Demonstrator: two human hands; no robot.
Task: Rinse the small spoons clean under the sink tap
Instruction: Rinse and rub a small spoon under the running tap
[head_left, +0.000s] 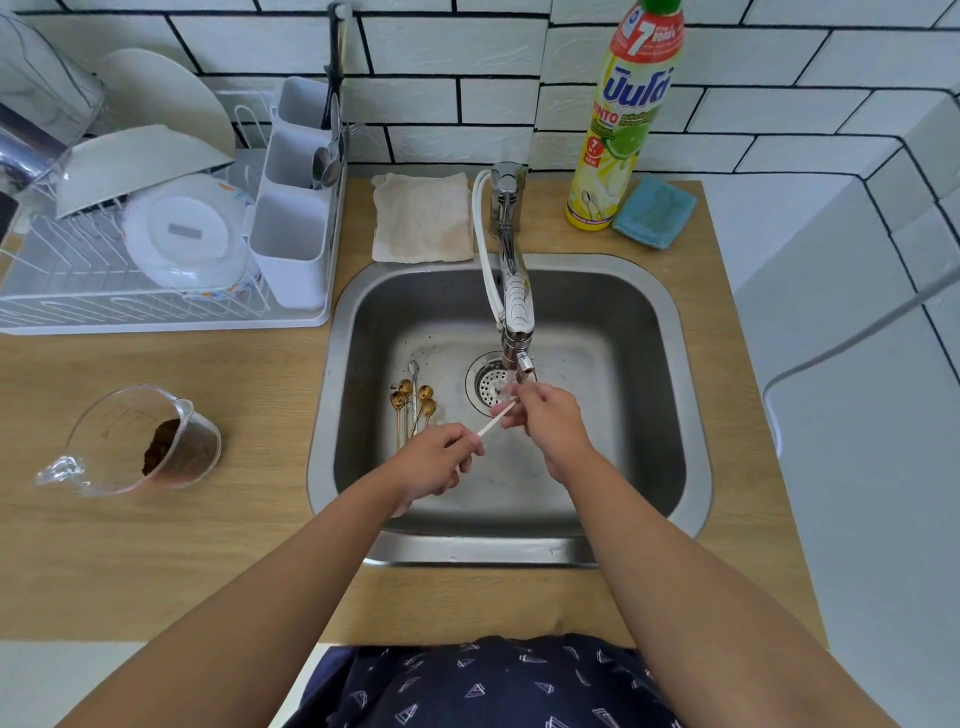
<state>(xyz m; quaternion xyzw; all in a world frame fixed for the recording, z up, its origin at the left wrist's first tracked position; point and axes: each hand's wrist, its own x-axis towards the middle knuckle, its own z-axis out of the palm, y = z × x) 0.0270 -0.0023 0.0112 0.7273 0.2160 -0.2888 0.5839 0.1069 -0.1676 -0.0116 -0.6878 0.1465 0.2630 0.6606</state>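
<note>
Seemingly early on, both hands, left hand (435, 457) and right hand (540, 410), pinch one pale spoon (491, 426) under the tap (524, 364), while gold spoons (413, 402) at nine o'clock of the drain (488, 384) wait unrinsed.

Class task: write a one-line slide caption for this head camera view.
Both hands, left hand and right hand, hold a pale spoon under the tap; gold spoons wait in the sink.
</note>
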